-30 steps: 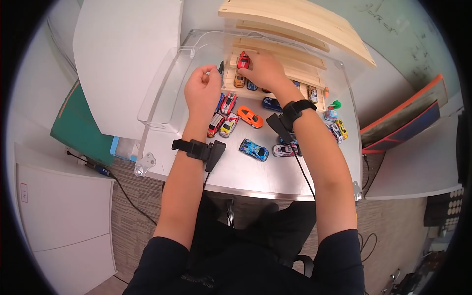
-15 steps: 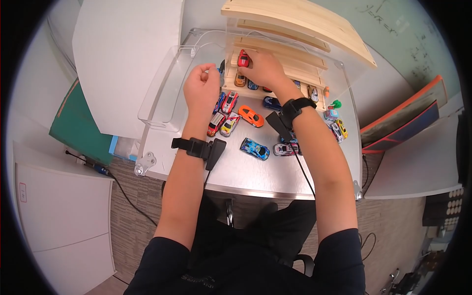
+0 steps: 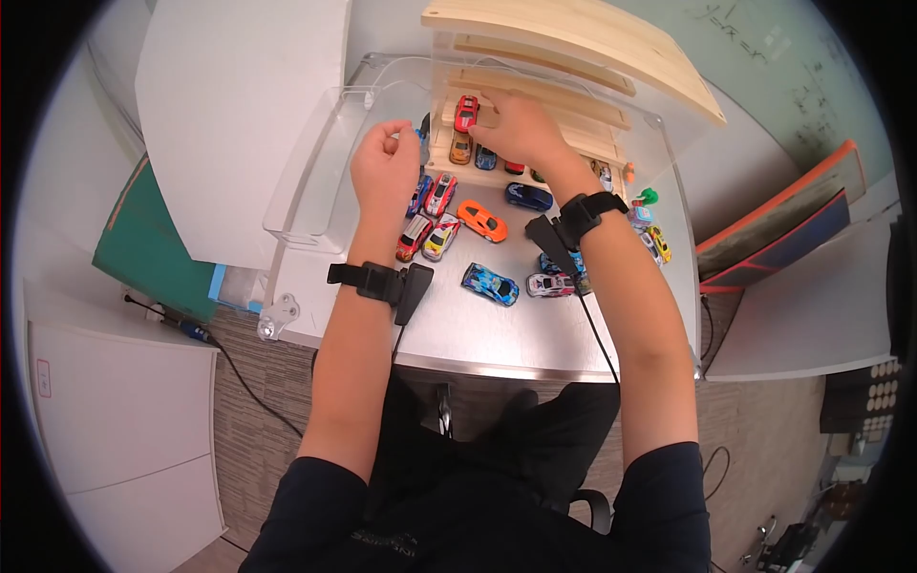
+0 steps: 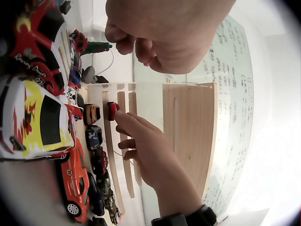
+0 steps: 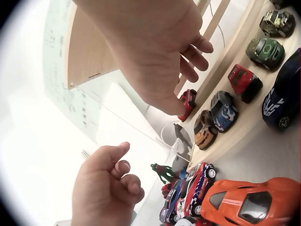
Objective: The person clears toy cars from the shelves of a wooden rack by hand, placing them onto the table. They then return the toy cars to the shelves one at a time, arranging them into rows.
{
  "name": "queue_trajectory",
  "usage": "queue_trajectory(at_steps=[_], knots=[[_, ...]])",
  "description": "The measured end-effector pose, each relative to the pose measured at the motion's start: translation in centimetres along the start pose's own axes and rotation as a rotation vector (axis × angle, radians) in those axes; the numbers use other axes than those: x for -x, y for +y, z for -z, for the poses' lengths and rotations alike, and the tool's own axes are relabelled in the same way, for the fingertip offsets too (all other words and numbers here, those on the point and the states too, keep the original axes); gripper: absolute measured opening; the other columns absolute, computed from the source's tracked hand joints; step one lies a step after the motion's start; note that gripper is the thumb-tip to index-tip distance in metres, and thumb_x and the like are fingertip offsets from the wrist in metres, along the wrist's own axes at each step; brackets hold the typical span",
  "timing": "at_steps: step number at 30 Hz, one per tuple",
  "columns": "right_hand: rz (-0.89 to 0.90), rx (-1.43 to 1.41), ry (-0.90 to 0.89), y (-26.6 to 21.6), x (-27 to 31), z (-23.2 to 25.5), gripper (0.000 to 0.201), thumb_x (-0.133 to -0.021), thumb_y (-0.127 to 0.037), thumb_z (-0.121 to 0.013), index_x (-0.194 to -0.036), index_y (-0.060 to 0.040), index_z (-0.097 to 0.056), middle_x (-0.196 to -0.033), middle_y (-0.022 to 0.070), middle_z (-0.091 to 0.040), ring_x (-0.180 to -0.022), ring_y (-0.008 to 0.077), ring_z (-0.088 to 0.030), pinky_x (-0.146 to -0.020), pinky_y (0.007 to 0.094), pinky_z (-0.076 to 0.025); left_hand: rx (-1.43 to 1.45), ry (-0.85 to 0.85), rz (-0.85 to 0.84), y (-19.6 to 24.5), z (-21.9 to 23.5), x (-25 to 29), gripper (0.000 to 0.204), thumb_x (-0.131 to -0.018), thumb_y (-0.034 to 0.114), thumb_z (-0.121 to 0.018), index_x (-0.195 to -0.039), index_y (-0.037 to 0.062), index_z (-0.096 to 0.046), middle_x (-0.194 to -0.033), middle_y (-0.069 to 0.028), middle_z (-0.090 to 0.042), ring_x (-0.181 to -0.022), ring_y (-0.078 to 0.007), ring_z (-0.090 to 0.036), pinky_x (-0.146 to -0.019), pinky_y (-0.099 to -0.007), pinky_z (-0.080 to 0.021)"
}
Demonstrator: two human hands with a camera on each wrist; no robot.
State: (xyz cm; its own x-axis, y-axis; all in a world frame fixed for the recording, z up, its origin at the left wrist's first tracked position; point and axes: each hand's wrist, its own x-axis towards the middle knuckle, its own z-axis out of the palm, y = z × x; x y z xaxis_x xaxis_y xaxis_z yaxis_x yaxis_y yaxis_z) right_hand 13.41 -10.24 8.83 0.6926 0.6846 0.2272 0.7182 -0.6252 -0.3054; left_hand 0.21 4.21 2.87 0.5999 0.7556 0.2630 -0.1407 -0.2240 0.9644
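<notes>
Fingers: right hand [image 3: 525,131] spread | thumb touching red car [image 3: 465,115] on wooden rack [image 3: 573,103] | left hand [image 3: 385,172] loosely curled

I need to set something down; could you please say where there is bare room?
The table is bare between its front edge and the blue patterned car; a smaller gap separates that car from the orange car. Four cars sit crowded near the left hand.

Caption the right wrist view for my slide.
Right hand at a red toy car on a pale wooden rack; left hand loosely curled.
</notes>
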Motion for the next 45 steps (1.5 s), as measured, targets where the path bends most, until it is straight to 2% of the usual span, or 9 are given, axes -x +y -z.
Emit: queue_trajectory(at_steps=[6,19,21,27,34,36,42,44,45], knots=[[-0.020,0.084,-0.076,-0.1,0.2,0.0,0.061,-0.080,-0.035,-0.069,-0.134,-0.0069,-0.061,-0.122,0.0206,-0.066,-0.114,0.0377,-0.062,-0.098,0.0428,-0.050,0.019,0.000,0.016,-0.2,0.0,0.0,0.018,-0.093,0.012,-0.064,-0.106,0.0000,-0.068,-0.066,0.0036,-0.059,-0.054,-0.0014,-0.047,-0.048,-0.0209,-0.036],[0.054,0.099,0.061,0.1,-0.5,-2.8,0.050,-0.082,-0.040,-0.071,-0.123,-0.0127,-0.066,-0.116,0.0173,-0.066,-0.114,0.0372,-0.060,-0.096,0.0478,-0.050,0.033,-0.003,0.022,0.0,0.0,0.0,0.018,-0.093,0.012,-0.064,-0.106,0.0005,-0.068,-0.064,0.0048,-0.057,-0.051,-0.0007,-0.045,-0.045,-0.0208,-0.035],[0.049,0.098,0.063,0.1,-0.7,-2.9,0.049,-0.083,-0.040,-0.070,-0.123,-0.0126,-0.066,-0.116,0.0173,-0.066,-0.114,0.0371,-0.060,-0.096,0.0475,-0.050,0.037,-0.002,0.070,0.0,0.0,0.1,0.020,-0.089,0.016,-0.066,-0.103,0.0026,-0.071,-0.063,0.0030,-0.060,-0.056,-0.0043,-0.051,-0.054,-0.0248,-0.041],[0.019,0.085,0.008,0.2,-1.0,-2.7,0.051,-0.083,-0.040,-0.069,-0.126,-0.0133,-0.065,-0.118,0.0166,-0.066,-0.116,0.0363,-0.059,-0.098,0.0467,-0.049,0.052,-0.014,0.043,0.2,0.0,0.1,0.019,-0.093,0.012,-0.064,-0.107,0.0000,-0.068,-0.064,0.0047,-0.057,-0.051,-0.0009,-0.046,-0.046,-0.0206,-0.036],[0.051,0.074,0.015,0.3,-0.8,-2.3,0.065,-0.083,-0.042,-0.070,-0.138,-0.0090,-0.057,-0.117,0.0197,-0.066,-0.109,0.0368,-0.062,-0.093,0.0438,-0.051,0.041,-0.009,0.018,0.2,0.0,0.1,0.019,-0.092,0.012,-0.064,-0.106,-0.0004,-0.068,-0.064,0.0046,-0.057,-0.051,-0.0008,-0.046,-0.046,-0.0206,-0.036],[0.058,0.080,0.020,0.1,-0.4,-1.9,0.067,-0.083,-0.042,-0.070,-0.139,-0.0085,-0.056,-0.118,0.0200,-0.066,-0.105,0.0360,-0.065,-0.090,0.0435,-0.052,0.042,-0.008,0.054,0.2,0.1,0.2,0.020,-0.089,0.016,-0.066,-0.103,0.0017,-0.071,-0.064,0.0029,-0.060,-0.056,-0.0041,-0.051,-0.053,-0.0245,-0.041],[-0.025,0.034,-0.104,-1.3,3.5,1.3,0.047,-0.084,-0.040,-0.067,-0.115,-0.0055,-0.071,-0.106,0.0180,-0.072,-0.085,0.0331,-0.070,-0.081,0.0422,-0.055,0.039,-0.007,0.047,0.1,0.1,0.1,0.020,-0.089,0.016,-0.066,-0.102,0.0019,-0.071,-0.064,0.0026,-0.060,-0.056,-0.0043,-0.051,-0.053,-0.0247,-0.041],[-0.083,0.084,-0.346,-2.1,5.7,1.9,0.040,-0.082,-0.040,-0.068,-0.101,-0.0054,-0.075,-0.102,0.0176,-0.073,-0.088,0.0328,-0.070,-0.081,0.0429,-0.055,0.034,-0.009,0.040,0.0,0.1,0.0,0.020,-0.089,0.016,-0.066,-0.102,0.0021,-0.071,-0.064,0.0024,-0.061,-0.056,-0.0046,-0.052,-0.053,-0.0249,-0.041],[-0.084,0.086,-0.347,-2.6,6.7,2.0,0.040,-0.082,-0.040,-0.068,-0.101,-0.0054,-0.075,-0.102,0.0176,-0.073,-0.088,0.0328,-0.070,-0.081,0.0429,-0.055,0.028,-0.009,0.031,-0.1,0.1,0.0,0.020,-0.089,0.016,-0.066,-0.102,0.0022,-0.071,-0.064,0.0022,-0.061,-0.056,-0.0048,-0.052,-0.054,-0.0252,-0.041]])
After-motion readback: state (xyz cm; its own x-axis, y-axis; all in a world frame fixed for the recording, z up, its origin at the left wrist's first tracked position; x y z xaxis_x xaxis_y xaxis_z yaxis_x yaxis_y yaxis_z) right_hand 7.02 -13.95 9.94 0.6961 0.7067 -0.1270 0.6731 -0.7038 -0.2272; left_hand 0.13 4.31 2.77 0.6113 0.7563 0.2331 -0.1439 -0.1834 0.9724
